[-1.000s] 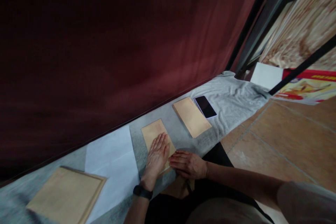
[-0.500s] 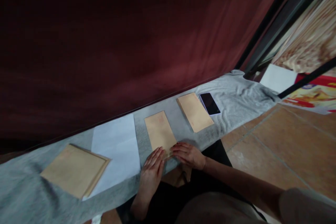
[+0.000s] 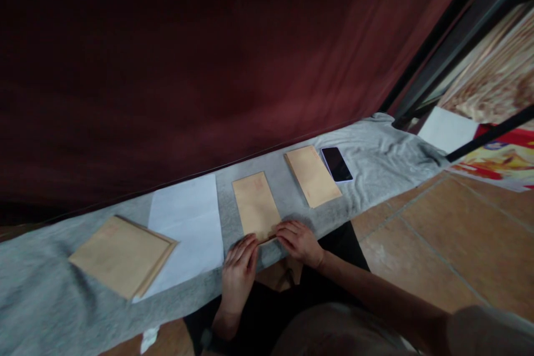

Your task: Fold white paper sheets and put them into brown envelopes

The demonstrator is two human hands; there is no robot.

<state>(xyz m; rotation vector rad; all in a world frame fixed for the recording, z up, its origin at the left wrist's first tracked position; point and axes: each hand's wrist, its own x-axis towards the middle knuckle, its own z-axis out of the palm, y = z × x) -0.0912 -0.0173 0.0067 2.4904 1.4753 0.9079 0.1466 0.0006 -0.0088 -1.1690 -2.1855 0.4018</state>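
A brown paper envelope lies on the grey cloth in front of me, its short near edge toward my lap. My left hand has its fingers curled over the near left corner. At the near right corner, my right hand pinches the same edge between thumb and fingers. Between the hands, a narrow strip of that edge looks turned up or folded, showing a dark line. Both sets of fingertips partly cover the corners.
A stack of envelopes lies to the right, beside a phone. To the left, more envelopes overlap white paper sheets. Grey cloth covers the narrow surface, with a dark red wall behind it.
My fingers have gone from lying flat on the envelope's near end to curling around its edge, which now looks raised. The view has shifted slightly; the other things lie as before.
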